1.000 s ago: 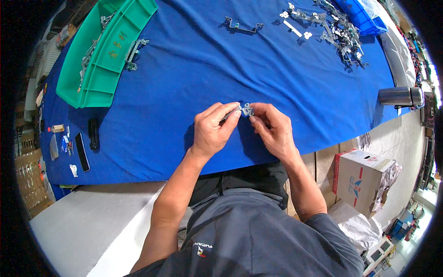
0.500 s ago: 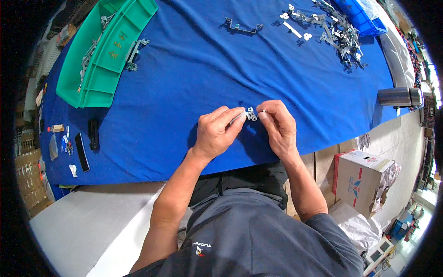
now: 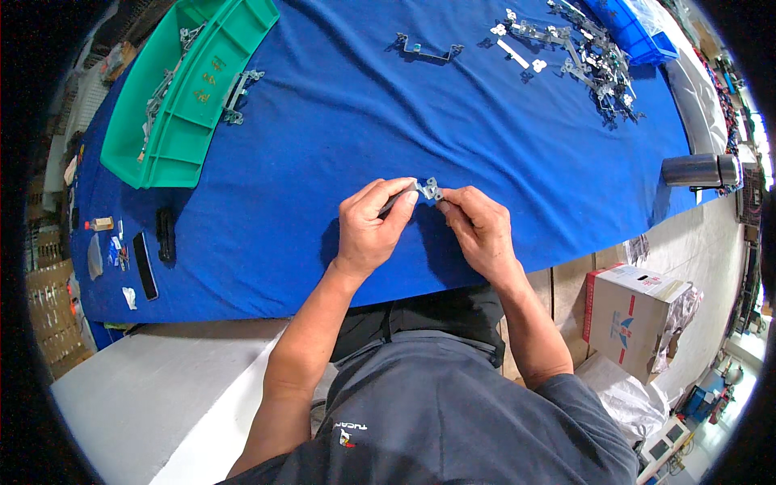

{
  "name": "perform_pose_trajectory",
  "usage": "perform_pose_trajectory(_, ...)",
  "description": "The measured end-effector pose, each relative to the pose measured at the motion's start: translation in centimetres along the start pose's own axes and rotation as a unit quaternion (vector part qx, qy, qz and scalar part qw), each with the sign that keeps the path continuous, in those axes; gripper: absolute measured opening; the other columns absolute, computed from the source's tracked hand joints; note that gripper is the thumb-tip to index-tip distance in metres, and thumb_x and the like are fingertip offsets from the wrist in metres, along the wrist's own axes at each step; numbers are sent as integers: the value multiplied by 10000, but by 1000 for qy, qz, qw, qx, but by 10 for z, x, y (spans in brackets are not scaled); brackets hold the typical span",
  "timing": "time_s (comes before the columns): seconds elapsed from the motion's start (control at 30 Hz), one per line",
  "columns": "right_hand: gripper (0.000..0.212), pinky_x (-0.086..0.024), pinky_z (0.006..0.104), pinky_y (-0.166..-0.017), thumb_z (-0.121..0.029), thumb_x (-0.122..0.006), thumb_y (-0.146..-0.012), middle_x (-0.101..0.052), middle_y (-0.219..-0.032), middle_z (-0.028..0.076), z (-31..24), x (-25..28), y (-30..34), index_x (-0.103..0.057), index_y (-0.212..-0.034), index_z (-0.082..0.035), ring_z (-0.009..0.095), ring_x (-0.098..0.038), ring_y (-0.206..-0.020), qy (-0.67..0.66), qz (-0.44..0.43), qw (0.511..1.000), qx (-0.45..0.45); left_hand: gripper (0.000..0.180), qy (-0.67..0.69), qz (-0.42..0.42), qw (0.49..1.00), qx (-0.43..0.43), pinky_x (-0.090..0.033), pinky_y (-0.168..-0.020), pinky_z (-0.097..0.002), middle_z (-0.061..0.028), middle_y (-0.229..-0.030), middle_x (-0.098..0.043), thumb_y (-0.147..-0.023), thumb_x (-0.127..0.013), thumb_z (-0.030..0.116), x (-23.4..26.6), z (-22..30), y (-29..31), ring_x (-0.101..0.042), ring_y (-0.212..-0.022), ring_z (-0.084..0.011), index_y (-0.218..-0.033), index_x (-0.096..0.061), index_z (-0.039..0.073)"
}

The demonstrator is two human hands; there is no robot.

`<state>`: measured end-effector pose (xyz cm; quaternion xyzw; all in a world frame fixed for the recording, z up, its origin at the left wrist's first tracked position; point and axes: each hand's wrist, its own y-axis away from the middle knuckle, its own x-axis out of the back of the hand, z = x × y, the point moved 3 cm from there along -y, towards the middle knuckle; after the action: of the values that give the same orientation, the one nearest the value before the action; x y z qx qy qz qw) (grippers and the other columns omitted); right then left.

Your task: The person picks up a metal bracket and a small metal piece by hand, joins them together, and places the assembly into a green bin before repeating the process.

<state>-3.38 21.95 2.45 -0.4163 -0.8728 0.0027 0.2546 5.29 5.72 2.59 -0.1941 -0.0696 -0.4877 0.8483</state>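
Observation:
A small grey metal bracket (image 3: pixel 431 189) is held above the blue cloth, near the front middle of the table. My left hand (image 3: pixel 372 226) is closed round its strip-like part, between thumb and fingers. The bracket's end, with tabs and holes, sticks out to the right. There, the thumb and fingertips of my right hand (image 3: pixel 485 234) are pinched together against the bracket's edge. Whatever tiny piece they hold is hidden by the fingers.
A green bin (image 3: pixel 174 141) with metal parts stands at the left, a bracket (image 3: pixel 235 97) beside it. Another bracket (image 3: pixel 428 52) lies far off, near a parts pile (image 3: pixel 602 69) and blue bin (image 3: pixel 638 36). A flask (image 3: pixel 699 170) lies right; a phone (image 3: pixel 145 267) lies left.
My right hand has moved left, bringing its fingertips from beside the bracket to its edge. The bracket has shifted slightly left and tilted in my left hand.

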Motion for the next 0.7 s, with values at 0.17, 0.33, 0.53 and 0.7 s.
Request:
perform_pose_trajectory(0.17, 151, -486, 370, -624, -54, -698, -909, -630, -792, 142, 1, 0, 1, -698, -1051, -1, 274, -632, -694, 7, -13, 1000, 11, 123, -6, 18, 999, -42, -468, -567, -266, -78, -770, -668, -913, -705, 63, -2, -3, -1, -603, -624, -122, -1012, -723, -7)
perform_pose_trajectory(0.33, 140, -503, 342, -632, -43, -699, -905, -659, -823, 127, 7, -3, 6, -692, -1038, 0, 247, -652, -704, -54, 18, 996, -70, 148, -48, -23, 998, -21, -475, -577, -278, -88, -790, -683, -891, -715, 32, -5, -1, 0, -605, -636, -126, -1031, -735, -12)
perform_pose_trajectory(0.53, 142, -505, 316, -638, -8, -686, -904, -656, -853, 107, 6, 1, 3, -662, -1044, -1, 209, -647, -719, -42, -5, 999, -25, 159, -67, -18, 994, -86, -464, -543, -294, -92, -749, -658, -876, -729, 39, -6, 1, 2, -597, -598, -163, -1030, -738, 0)
perform_pose_trajectory(0.7, 119, -490, 303, -631, 5, -668, -915, -624, -823, 95, 2, 3, -1, -645, -1031, 8, 195, -609, -694, 14, 57, 996, 72, 155, -72, -35, 994, -70, -465, -548, -291, -94, -758, -665, -874, -728, 33, -7, 5, 0, -603, -606, -161, -1025, -739, -3)
